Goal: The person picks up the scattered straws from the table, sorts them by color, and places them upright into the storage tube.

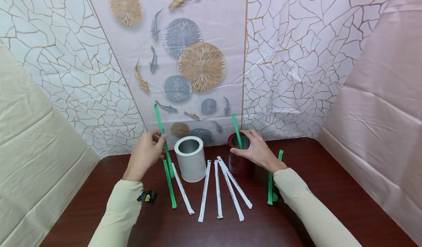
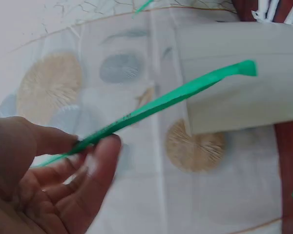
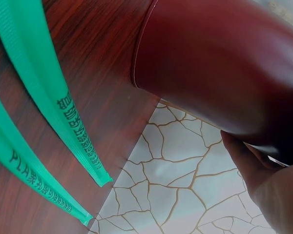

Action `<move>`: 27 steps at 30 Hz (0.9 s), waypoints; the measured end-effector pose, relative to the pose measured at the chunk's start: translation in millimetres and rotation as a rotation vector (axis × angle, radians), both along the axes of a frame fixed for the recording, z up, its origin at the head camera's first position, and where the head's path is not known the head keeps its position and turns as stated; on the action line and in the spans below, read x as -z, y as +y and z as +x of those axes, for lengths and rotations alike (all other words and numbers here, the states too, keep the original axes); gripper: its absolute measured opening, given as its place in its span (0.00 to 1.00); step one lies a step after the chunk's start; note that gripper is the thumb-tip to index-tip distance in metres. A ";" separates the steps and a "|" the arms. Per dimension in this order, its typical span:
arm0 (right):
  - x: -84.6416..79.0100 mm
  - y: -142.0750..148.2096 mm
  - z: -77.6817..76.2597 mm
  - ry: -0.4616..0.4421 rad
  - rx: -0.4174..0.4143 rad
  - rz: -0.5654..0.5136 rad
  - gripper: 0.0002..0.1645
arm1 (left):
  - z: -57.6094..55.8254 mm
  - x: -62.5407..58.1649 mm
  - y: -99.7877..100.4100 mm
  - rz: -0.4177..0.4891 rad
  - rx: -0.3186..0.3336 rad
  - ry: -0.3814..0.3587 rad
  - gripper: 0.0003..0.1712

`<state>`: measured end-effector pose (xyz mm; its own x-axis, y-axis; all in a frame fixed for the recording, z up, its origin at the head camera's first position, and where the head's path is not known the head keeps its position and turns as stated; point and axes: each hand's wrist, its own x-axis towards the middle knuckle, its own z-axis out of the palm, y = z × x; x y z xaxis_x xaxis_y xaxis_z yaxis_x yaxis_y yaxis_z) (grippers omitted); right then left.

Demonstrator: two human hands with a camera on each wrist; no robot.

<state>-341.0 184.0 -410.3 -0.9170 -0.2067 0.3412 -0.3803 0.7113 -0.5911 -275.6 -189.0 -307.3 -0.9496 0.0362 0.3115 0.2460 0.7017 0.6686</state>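
Observation:
My left hand [image 1: 145, 152] pinches a green wrapped straw [image 1: 159, 119] between thumb and fingers, left of the white canister [image 1: 192, 166]. In the left wrist view, that straw slants up and right, past the white canister. Around the top of the dark red canister [image 1: 238, 164], my right hand [image 1: 258, 150] grips with thumb in front and fingers by the back rim. A green straw inside the red canister [image 1: 235, 124] stands tilted, its lower end hidden. The right wrist view shows fingers against the red canister's side [image 3: 205, 63].
Several white wrapped straws [image 1: 204, 192] lie between and before the canisters. Another green straw [image 1: 170, 184] lies at the left. Green straws [image 1: 270, 190] lie under the right forearm. A patterned cloth [image 1: 211, 27] hangs behind the dark wooden table [image 1: 82, 214].

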 end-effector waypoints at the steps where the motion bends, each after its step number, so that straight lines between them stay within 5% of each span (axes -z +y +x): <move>1: -0.4 0.3 0.0 0.002 0.002 0.000 0.64 | -0.8 -4.4 3.6 0.005 0.013 0.028 0.17; 7: -0.2 1.2 0.1 0.013 0.008 -0.007 0.64 | -5.0 -24.8 29.6 0.040 0.094 0.201 0.14; 14: 3.6 -1.3 -0.1 0.010 0.014 -0.015 0.60 | -8.9 -34.7 59.8 0.097 0.156 0.343 0.11; 27: 3.0 -1.4 0.1 0.014 0.012 -0.017 0.62 | -23.9 -30.9 114.3 0.232 0.287 0.411 0.07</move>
